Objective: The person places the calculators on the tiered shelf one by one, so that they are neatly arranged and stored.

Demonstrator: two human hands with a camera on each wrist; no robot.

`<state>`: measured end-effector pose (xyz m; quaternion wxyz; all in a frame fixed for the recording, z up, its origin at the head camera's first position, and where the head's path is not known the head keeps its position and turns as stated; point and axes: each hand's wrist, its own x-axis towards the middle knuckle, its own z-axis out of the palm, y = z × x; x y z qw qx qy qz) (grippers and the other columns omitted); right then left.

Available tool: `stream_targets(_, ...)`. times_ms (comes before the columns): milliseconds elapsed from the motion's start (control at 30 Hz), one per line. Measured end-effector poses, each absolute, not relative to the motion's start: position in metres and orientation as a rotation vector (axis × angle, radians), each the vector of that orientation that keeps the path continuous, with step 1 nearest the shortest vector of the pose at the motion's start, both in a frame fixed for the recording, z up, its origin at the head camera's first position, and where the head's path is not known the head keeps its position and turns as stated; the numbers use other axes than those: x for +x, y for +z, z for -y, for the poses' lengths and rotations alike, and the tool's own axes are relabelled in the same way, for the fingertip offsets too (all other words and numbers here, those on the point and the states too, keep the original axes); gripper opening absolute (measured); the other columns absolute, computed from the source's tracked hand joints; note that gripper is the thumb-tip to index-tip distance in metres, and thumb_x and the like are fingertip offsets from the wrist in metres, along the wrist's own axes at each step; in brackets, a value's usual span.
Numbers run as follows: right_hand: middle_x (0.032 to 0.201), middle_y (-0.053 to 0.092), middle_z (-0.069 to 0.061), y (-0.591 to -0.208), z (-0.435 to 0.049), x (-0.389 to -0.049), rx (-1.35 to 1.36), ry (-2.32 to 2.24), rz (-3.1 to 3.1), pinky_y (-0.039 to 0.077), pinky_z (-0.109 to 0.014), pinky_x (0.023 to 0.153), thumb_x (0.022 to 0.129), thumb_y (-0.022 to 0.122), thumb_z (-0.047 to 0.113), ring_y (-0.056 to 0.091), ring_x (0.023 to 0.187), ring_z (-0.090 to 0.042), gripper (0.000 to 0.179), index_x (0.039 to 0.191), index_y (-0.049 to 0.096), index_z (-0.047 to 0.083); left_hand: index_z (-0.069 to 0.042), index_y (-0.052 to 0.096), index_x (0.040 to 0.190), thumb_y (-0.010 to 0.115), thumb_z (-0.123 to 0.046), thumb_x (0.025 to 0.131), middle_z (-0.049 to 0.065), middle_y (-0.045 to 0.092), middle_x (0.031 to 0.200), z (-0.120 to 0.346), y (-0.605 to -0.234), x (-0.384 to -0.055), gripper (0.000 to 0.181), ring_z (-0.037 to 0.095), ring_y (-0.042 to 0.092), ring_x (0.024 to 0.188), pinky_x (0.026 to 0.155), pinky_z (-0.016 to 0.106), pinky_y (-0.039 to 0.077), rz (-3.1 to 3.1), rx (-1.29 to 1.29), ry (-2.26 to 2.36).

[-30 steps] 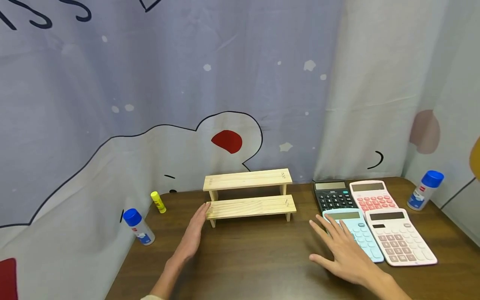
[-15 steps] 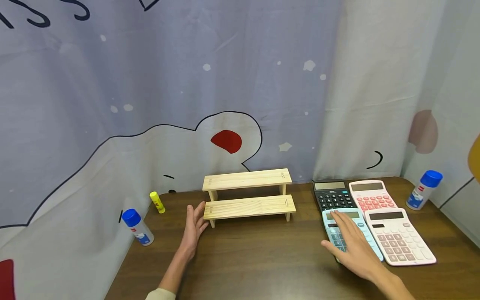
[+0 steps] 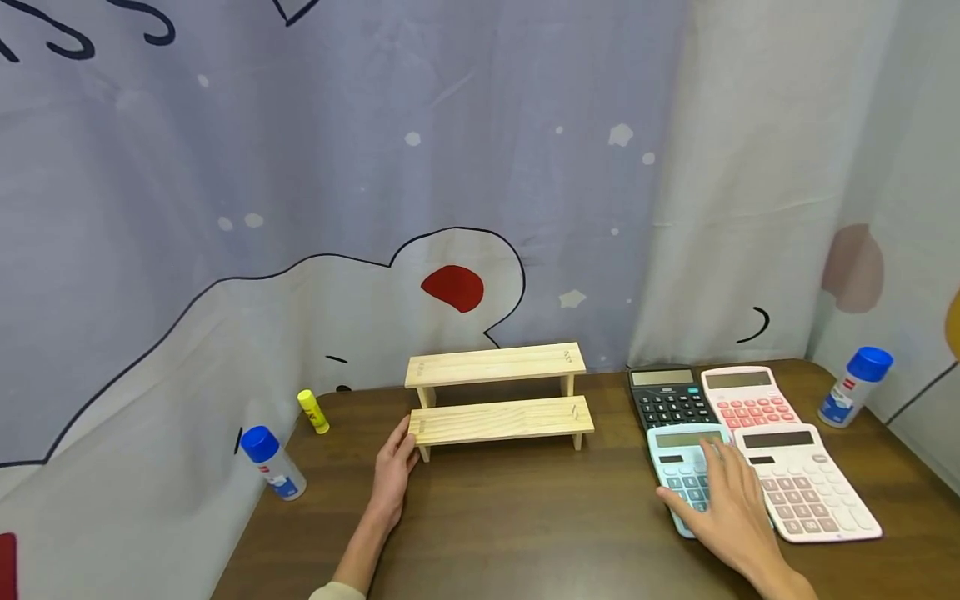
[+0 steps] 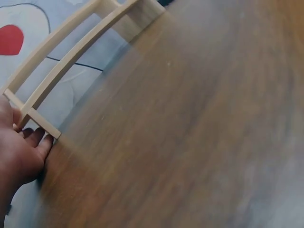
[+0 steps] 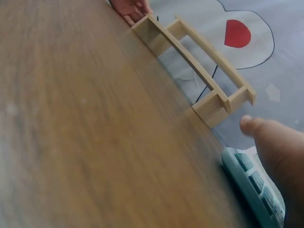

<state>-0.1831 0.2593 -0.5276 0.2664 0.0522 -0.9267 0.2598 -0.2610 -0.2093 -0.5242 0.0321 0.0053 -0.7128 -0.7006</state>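
Note:
My left hand (image 3: 395, 471) is at the left end of a two-step wooden stand (image 3: 502, 421), its fingertips at the end of the lower board. From the left wrist view, the fingers (image 4: 45, 145) bend in against the stand's leg (image 4: 45, 124). Over the light-blue calculator (image 3: 671, 475) is my right hand (image 3: 729, 508), fingers stretched forward and covering its right part. The thumb (image 5: 266, 133) reaches out straight above the calculator's edge (image 5: 237, 175) in the right wrist view. The other fingers are hidden there.
Close around the blue calculator lie a black calculator (image 3: 671, 404), a pink-keyed calculator (image 3: 753, 408) and a white calculator (image 3: 813, 492). Bottles with blue caps stand at the right (image 3: 855, 387) and left (image 3: 273, 462). A yellow glue stick (image 3: 313, 412) stands near the curtain (image 3: 360, 150).
My left hand has shifted from the lower board's left corner, turned, and come in against the stand's end. My right hand has moved right, over the light-blue calculator. The stand has barely shifted.

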Motion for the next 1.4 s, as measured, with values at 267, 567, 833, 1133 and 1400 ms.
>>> stream_targets(267, 0.137, 0.039, -0.039, -0.531, -0.258, -0.178, 0.089, 0.635, 2.557, 0.016, -0.073, 0.108, 0.079, 0.078, 0.052, 0.027, 0.132, -0.058, 0.095, 0.14, 0.042, -0.011, -0.005, 0.018, 0.16, 0.035, -0.028, 0.111, 0.015, 0.018, 0.166, 0.21, -0.522, -0.264, 0.057, 0.033, 0.022, 0.151, 0.12, 0.057, 0.026, 2.183, -0.082, -2.147)
stream_targets(567, 0.144, 0.036, -0.037, -0.532, -0.249, -0.177, 0.166, 0.653, 2.605, 0.014, -0.073, 0.111, 0.081, 0.077, 0.05, 0.024, 0.137, -0.055, 0.085, 0.137, 0.048, -0.007, -0.006, 0.019, 0.16, 0.035, -0.026, 0.111, 0.014, 0.019, 0.166, 0.207, -0.523, -0.266, 0.055, 0.031, 0.022, 0.151, 0.121, 0.055, 0.026, 2.163, -0.072, -2.178)
stream_targets(833, 0.146, 0.039, -0.031, -0.534, -0.238, -0.178, 0.238, 0.63, 2.603, 0.016, -0.068, 0.115, 0.077, 0.08, 0.052, 0.028, 0.138, -0.051, 0.085, 0.137, 0.051, -0.001, -0.005, 0.019, 0.16, 0.035, -0.026, 0.111, 0.015, 0.019, 0.166, 0.209, -0.526, -0.263, 0.055, 0.031, 0.022, 0.151, 0.121, 0.056, 0.026, 2.159, -0.045, -2.174)
stream_targets(1133, 0.152, 0.032, -0.028, -0.532, -0.235, -0.174, 0.02, 0.514, 2.77, 0.031, -0.072, 0.092, 0.072, 0.072, 0.074, 0.029, 0.132, -0.055, 0.095, 0.143, 0.049, 0.014, -0.005, 0.022, 0.159, 0.035, -0.023, 0.111, 0.015, 0.021, 0.165, 0.208, -0.529, -0.262, 0.053, 0.03, 0.026, 0.149, 0.12, 0.055, 0.028, 2.144, -0.038, -2.179)
stream_targets(1400, 0.15, 0.035, -0.024, -0.534, -0.227, -0.176, 0.144, 0.572, 2.708, 0.029, -0.066, 0.092, 0.07, 0.082, 0.061, 0.032, 0.131, -0.053, 0.09, 0.141, 0.051, 0.015, -0.005, 0.022, 0.159, 0.035, -0.024, 0.111, 0.016, 0.021, 0.165, 0.21, -0.53, -0.262, 0.054, 0.032, 0.025, 0.149, 0.12, 0.056, 0.028, 2.137, -0.037, -2.176)
